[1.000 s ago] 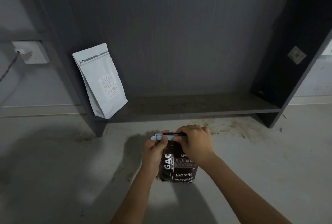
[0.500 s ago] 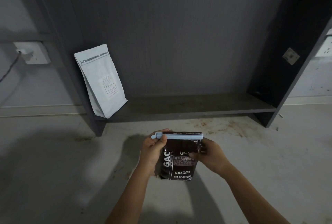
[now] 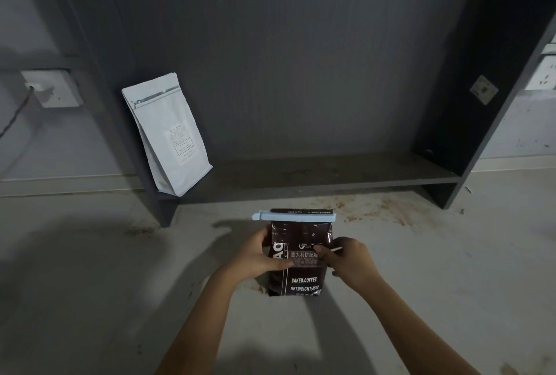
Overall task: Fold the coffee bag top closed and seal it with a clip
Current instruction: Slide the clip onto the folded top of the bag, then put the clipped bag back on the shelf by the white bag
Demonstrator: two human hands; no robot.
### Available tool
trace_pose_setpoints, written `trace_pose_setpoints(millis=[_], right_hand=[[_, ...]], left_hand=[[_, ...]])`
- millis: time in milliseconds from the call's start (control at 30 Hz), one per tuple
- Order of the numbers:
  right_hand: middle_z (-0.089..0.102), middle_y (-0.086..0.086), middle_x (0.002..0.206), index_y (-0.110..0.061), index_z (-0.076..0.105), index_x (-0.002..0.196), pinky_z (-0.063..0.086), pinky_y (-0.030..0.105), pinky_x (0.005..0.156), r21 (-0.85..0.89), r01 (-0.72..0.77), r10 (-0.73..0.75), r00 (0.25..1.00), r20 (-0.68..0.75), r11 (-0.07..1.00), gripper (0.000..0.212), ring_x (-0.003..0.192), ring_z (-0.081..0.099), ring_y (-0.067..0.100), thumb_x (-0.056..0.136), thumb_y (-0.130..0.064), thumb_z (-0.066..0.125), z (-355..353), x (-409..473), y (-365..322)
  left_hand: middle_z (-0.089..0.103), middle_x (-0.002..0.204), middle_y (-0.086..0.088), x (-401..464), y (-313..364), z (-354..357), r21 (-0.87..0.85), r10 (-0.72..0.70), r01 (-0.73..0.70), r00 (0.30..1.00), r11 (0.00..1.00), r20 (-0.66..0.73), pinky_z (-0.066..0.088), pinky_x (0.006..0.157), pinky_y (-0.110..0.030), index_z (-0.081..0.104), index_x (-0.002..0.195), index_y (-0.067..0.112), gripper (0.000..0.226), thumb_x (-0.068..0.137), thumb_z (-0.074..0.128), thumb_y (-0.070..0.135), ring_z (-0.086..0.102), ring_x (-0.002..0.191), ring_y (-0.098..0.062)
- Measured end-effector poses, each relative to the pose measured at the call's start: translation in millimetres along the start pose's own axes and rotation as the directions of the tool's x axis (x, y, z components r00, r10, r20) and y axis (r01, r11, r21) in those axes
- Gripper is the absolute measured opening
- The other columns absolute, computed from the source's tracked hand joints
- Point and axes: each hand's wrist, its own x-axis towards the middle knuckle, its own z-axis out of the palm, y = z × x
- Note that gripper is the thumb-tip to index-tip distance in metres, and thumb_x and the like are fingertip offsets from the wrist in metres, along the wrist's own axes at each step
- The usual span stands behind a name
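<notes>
A dark brown coffee bag (image 3: 304,283) with white lettering stands upright on the pale floor in front of me. Its top is folded flat, and a long light-blue clip (image 3: 293,216) lies clamped across the fold, sticking out a little on the left. My left hand (image 3: 260,257) grips the bag's left side at mid-height, thumb across the front. My right hand (image 3: 349,260) holds the right side at the same height, fingertips on the label. Neither hand touches the clip.
A white coffee bag (image 3: 168,134) leans against the left wall of a dark open shelf unit (image 3: 331,176) behind. Brown stains (image 3: 370,206) mark the floor near the shelf. Wall sockets sit at far left (image 3: 51,89) and far right (image 3: 544,74).
Both hands have slid down from the clip at the bag's top to its middle; the clip now stays shut across the fold with no hand on it.
</notes>
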Motion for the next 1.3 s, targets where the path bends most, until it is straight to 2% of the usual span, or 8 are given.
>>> trace_pose_setpoints(millis=[133, 267, 400, 567, 800, 1000, 1133, 1300], right_hand=[[0.069, 0.007, 0.069, -0.005, 0.067, 0.074, 0.049, 0.027, 0.056, -0.142, 0.083, -0.079, 0.996, 0.031, 0.986, 0.029, 0.066, 0.063, 0.019, 0.069, -0.033, 0.074, 0, -3, 0], [0.072, 0.005, 0.085, -0.008, 0.067, 0.084, 0.056, 0.032, 0.071, -0.109, 0.101, -0.097, 0.994, 0.042, 0.989, 0.024, 0.079, 0.067, 0.018, 0.062, -0.012, 0.074, 5, -8, 1], [0.069, 0.0, 0.084, -0.013, 0.057, 0.108, 0.048, 0.02, 0.058, -0.061, 0.092, -0.091, 0.996, 0.012, 0.994, 0.046, 0.066, 0.063, 0.007, 0.066, -0.008, 0.073, 5, -9, -6], [0.072, 0.005, 0.081, -0.014, 0.048, 0.119, 0.047, 0.018, 0.055, 0.005, 0.21, -0.209, 0.974, -0.086, 0.978, 0.042, 0.064, 0.068, 0.009, 0.081, -0.016, 0.065, 1, -1, -44], [0.061, -0.006, 0.101, -0.018, 0.042, 0.119, 0.053, 0.024, 0.077, 0.159, 0.393, -0.388, 0.919, -0.066, 0.906, 0.062, 0.088, 0.062, 0.007, 0.069, -0.034, 0.076, 23, -15, -85], [0.037, 0.009, 0.139, -0.02, 0.015, 0.14, 0.045, 0.032, 0.096, 0.137, 0.474, -0.459, 0.88, -0.125, 0.87, 0.096, 0.122, 0.044, 0.02, 0.065, -0.032, 0.073, 54, -3, -100], [0.042, 0.008, 0.139, -0.019, 0.021, 0.14, 0.033, -0.002, 0.088, 0.163, 0.516, -0.49, 0.854, -0.177, 0.841, 0.09, 0.123, 0.042, 0.014, 0.067, -0.015, 0.074, 49, 31, -128], [0.042, 0.011, 0.141, -0.024, 0.024, 0.141, 0.039, 0.036, 0.106, 0.118, 0.579, -0.552, 0.81, -0.199, 0.807, 0.089, 0.131, 0.038, 0.02, 0.066, -0.006, 0.07, 44, 75, -159]], left_hand=[[0.066, 0.113, 0.003, 0, -10, 3, -0.039, 0.026, -0.025, 0.999, 0.999, 0.023, 0.048, 0.097, -0.036, 0.051, 0.118, 0.021, 0.074, 0.053, 0.085, 0.029, 0.061, 0.107, -0.013], [0.07, 0.106, 0.002, 0, -15, 7, -0.022, 0.068, -0.071, 0.992, 0.997, -0.109, 0.051, 0.088, -0.033, 0.061, 0.102, 0.025, 0.056, 0.053, 0.086, 0.028, 0.065, 0.099, -0.013], [0.075, 0.085, 0.004, -4, -6, 8, 0.018, 0.133, -0.133, 0.951, 0.991, -0.278, 0.057, 0.074, -0.035, 0.07, 0.082, 0.021, 0.033, 0.054, 0.086, 0.028, 0.07, 0.077, -0.01], [0.057, 0.045, 0.009, 7, 26, -10, 0.031, 0.218, -0.247, 0.776, 0.968, -0.591, 0.041, 0.052, -0.03, 0.056, 0.047, 0.024, 0.027, 0.058, 0.074, 0.008, 0.048, 0.044, -0.002], [0.056, 0.043, 0.011, 9, 50, -28, 0.012, 0.259, -0.383, 0.599, 0.924, -0.758, 0.039, 0.046, -0.012, 0.054, 0.047, 0.025, 0.037, 0.063, 0.071, -0.004, 0.05, 0.042, 0.001], [0.056, 0.048, 0.002, 19, 88, -44, -0.027, 0.258, -0.567, 0.417, 0.824, -0.871, 0.037, 0.046, -0.012, 0.055, 0.052, 0.017, 0.029, 0.064, 0.07, -0.004, 0.047, 0.043, -0.001], [0.056, 0.05, 0.0, 27, 103, -60, -0.061, 0.229, -0.628, 0.371, 0.776, -0.9, 0.039, 0.048, -0.01, 0.054, 0.053, 0.02, 0.033, 0.065, 0.068, -0.008, 0.05, 0.042, 0.0], [0.058, 0.051, 0.002, 45, 113, -95, -0.154, 0.134, -0.594, 0.412, 0.79, -0.901, 0.047, 0.055, -0.018, 0.049, 0.05, 0.022, 0.035, 0.066, 0.069, -0.003, 0.052, 0.043, 0.0]])
